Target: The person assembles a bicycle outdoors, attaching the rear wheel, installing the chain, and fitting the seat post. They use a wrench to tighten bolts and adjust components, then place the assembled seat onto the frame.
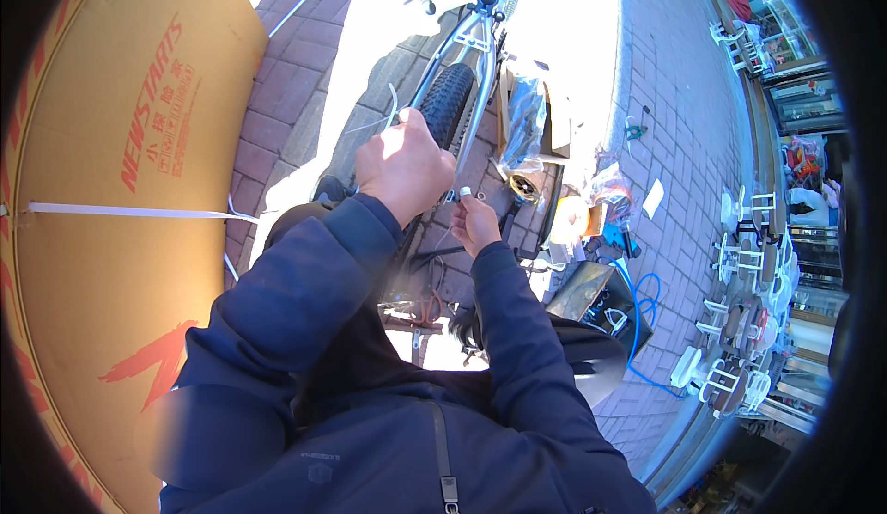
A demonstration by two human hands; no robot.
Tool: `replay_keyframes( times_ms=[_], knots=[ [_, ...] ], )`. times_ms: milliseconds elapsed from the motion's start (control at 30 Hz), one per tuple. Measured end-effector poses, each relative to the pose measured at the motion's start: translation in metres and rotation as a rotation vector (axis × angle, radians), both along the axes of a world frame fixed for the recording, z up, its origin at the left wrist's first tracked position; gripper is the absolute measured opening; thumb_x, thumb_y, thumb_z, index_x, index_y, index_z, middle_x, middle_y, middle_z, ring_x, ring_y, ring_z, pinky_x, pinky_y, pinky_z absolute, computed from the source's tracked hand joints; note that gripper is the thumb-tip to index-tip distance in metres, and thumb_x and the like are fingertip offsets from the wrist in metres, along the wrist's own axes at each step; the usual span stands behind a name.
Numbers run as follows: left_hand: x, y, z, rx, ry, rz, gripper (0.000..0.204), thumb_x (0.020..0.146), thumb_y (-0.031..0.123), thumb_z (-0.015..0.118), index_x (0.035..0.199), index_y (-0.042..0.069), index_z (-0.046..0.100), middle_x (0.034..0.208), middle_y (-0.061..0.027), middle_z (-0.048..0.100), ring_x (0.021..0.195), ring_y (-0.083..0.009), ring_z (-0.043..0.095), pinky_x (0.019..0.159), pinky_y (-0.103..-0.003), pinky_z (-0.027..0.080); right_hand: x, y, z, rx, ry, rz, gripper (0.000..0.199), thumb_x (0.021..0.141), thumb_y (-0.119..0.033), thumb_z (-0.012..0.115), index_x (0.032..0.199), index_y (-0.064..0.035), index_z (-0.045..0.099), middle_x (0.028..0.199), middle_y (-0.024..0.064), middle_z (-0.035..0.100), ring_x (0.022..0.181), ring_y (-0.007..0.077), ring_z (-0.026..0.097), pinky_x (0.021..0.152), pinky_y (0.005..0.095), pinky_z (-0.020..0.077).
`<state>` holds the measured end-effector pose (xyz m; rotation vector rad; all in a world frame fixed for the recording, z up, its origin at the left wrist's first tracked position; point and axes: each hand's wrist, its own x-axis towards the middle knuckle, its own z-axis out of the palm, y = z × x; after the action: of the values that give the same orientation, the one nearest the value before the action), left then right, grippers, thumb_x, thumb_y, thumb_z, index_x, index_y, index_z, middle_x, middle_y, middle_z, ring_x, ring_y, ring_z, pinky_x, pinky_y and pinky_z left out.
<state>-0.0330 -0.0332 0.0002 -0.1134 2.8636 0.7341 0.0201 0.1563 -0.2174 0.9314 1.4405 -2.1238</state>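
Note:
A silver bicycle frame (478,38) with a knobby black tyre (446,98) stands in front of me on the brick pavement. My left hand (404,163) is closed in a fist over the tyre's near end, with a thin white tie sticking up beside it. My right hand (474,220) sits just right of it, pinching a small white piece at the frame with its fingertips. Both forearms wear dark blue sleeves.
A big brown cardboard box (120,200) with red print and a white strap fills the left. Plastic wrapping (525,126), small parts, a dark bag (591,297) and a blue hose (644,297) lie at the right. White chairs and tables (739,329) stand farther right.

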Motion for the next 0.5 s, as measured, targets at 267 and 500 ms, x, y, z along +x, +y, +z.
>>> replay_keyframes(
  times_ms=[267, 500],
  knots=[
    [0.0002, 0.0007, 0.0000, -0.013, -0.003, -0.003, 0.038, 0.085, 0.029, 0.066, 0.103, -0.002, 0.053, 0.085, -0.0194, 0.071, 0.083, -0.0354, 0.072, 0.078, -0.043, 0.057, -0.0014, 0.0021, 0.0037, 0.028, -0.073, -0.002, 0.007, 0.097, -0.011, 0.059, 0.103, -0.0083, 0.059, 0.081, 0.0022, 0.060, 0.070, 0.0135, 0.061, 0.061, 0.0274, 0.0522],
    [0.0006, 0.0009, 0.0062, 0.012, -0.016, 0.012, 0.040, 0.084, 0.029, 0.066, 0.104, -0.003, 0.053, 0.088, -0.0221, 0.072, 0.085, -0.0381, 0.072, 0.080, -0.045, 0.057, -0.0009, 0.0034, 0.0048, -0.020, 0.008, -0.003, 0.008, 0.096, -0.009, 0.059, 0.104, -0.0075, 0.059, 0.086, 0.0032, 0.062, 0.072, 0.0138, 0.060, 0.062, 0.0284, 0.0527]
  ],
)
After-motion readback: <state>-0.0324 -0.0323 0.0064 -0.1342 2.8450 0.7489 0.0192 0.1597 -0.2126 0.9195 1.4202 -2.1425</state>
